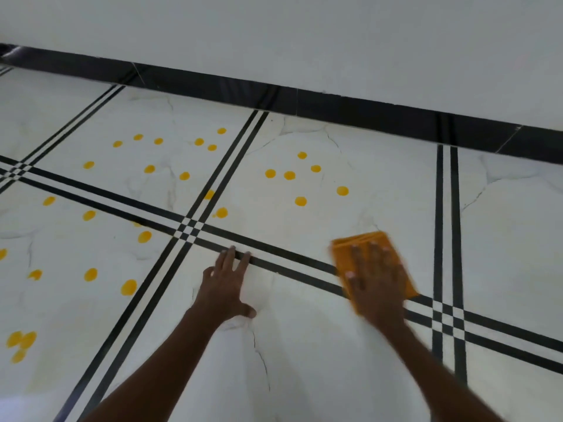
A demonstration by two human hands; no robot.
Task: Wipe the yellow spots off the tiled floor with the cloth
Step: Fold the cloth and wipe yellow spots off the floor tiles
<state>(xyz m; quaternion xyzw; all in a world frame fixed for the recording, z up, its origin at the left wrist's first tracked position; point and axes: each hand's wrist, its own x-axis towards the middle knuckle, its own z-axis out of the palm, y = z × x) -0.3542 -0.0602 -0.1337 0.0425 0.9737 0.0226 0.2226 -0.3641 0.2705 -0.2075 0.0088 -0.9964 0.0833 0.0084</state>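
Layout of hands, cloth and spots on the tiled floor (304,345).

The left hand (227,289) lies flat on the near tile, fingertips touching the stripe (274,251) that crosses in front of it. To its right, the right hand (376,283) lies flat on the cloth (364,240), which straddles the same stripe. The spots (289,175) lie beyond the stripe and to the left (none under either hand). Behind everything, the skirting (335,106) meets the wall (304,41).
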